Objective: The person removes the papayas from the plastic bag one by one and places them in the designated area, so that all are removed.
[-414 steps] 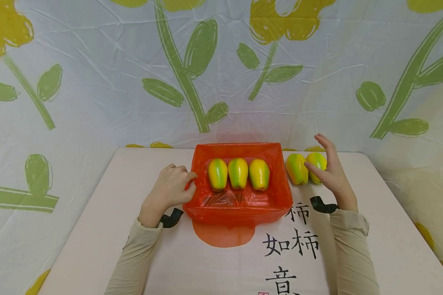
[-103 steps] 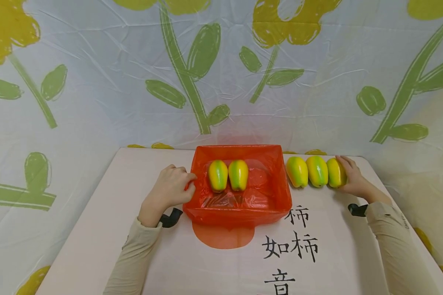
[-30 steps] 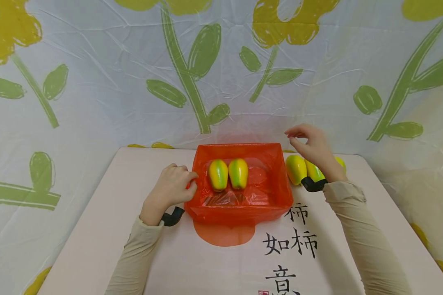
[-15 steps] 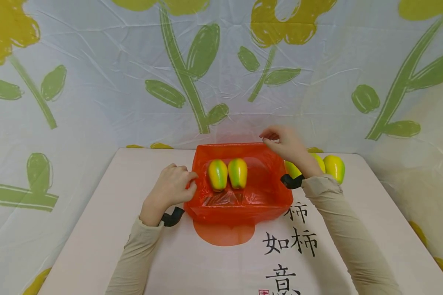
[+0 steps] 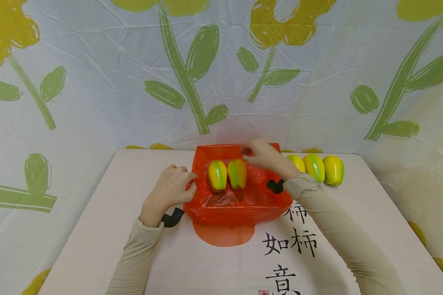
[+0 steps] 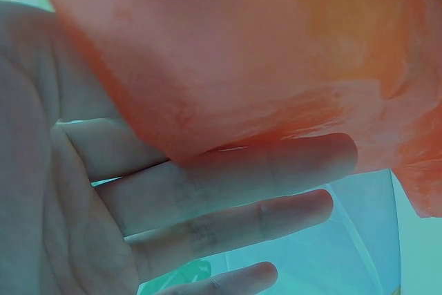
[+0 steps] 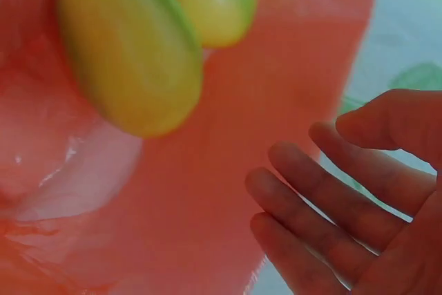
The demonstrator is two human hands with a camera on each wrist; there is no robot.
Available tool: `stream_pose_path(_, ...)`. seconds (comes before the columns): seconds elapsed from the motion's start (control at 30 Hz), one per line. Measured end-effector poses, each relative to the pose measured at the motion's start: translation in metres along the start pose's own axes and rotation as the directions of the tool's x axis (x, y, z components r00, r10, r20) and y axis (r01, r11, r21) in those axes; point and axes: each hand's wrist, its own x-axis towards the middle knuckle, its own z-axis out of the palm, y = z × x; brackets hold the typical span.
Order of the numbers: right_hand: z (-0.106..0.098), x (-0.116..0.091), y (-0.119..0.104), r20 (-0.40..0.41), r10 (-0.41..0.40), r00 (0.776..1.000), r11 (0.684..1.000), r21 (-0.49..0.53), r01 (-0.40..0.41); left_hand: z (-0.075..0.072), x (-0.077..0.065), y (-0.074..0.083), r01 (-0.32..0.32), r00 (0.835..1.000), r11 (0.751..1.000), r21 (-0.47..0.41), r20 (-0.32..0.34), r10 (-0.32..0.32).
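A red plastic bag (image 5: pixel 240 211) stands open like a box, with two glossy yellow-green, papaya-shaped fruits inside: a left fruit (image 5: pixel 217 176) and a right fruit (image 5: pixel 237 174). At the bag's left wall, my left hand (image 5: pixel 171 186) pinches the plastic between thumb and fingers. Three straight fingers show below the plastic (image 6: pixel 207 67) in the left wrist view. My right hand (image 5: pixel 262 155) is over the bag, its fingertips just above and behind the right fruit. In the right wrist view, that hand (image 7: pixel 366 205) has loosely bent fingers with nothing between them, apart from the nearer fruit (image 7: pixel 131 53).
Right of the bag, three like fruits stand in a row, the rightmost fruit (image 5: pixel 334 170) at the end; my right forearm partly covers the leftmost. Black writing (image 5: pixel 289 243) marks the pale table (image 5: pixel 206 270). A flowered cloth (image 5: pixel 107 82) hangs close behind.
Earlier, my right hand moved a third fruit from the bag to the row on the right. It has since come back left and down over the bag. My left hand stays in place.
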Motion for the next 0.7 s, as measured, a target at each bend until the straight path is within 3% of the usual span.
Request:
stream_pose_path(0.23,0.016,0.009,-0.007,0.155,0.107,0.982,0.985,-0.152,-0.083,0.000,0.001,0.000,0.001,1.000,1.000,-0.006,0.008,-0.001)
stream_pose_path(0.4,0.035,0.011,-0.011,0.254,0.233,0.939,0.951,-0.261,-0.165,0.000,0.001,-0.001,-0.001,1.000,1.000,-0.002,0.002,0.001)
stream_pose_path(0.53,0.050,0.010,-0.012,0.297,0.300,0.907,0.931,-0.297,-0.211,0.001,0.001,-0.001,-0.004,1.000,1.000,0.004,-0.004,0.004)
stream_pose_path(0.7,0.063,0.007,-0.014,0.304,0.334,0.892,0.912,-0.345,-0.224,0.001,0.001,0.000,-0.006,1.000,1.000,0.004,-0.006,0.006)
